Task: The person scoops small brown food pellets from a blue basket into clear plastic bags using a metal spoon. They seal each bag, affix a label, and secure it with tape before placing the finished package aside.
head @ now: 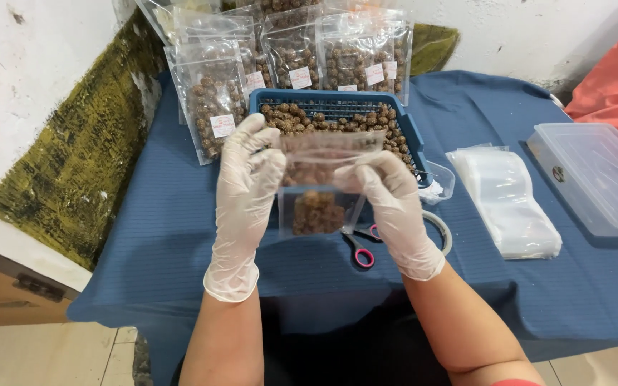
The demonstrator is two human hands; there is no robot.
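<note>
1. While my gloved left hand (248,168) and right hand (388,193) pinch it shut-fingered at its top edge, a clear pouch (320,193) of brown beads hangs between my fingers.
2. Just beyond my fingertips sits a blue basket (409,129) of beads; scissors (359,246) lie below them.

A desk (180,214) draped in a dark blue cloth (509,286) stands against a stained white wall. At its far edge a blue slotted basket (413,132) holds brown knobbly beads, with a row of filled clear pouches (212,93) propped upright behind and to its left. A stack of empty clear bags (509,200) lies to the right of the basket, and a lidded clear plastic box (599,175) sits just beyond the stack. Pink-handled scissors (360,251) and a tape roll (443,230) rest near the front, with a small clear tub (441,182) beside the basket's right corner
</note>
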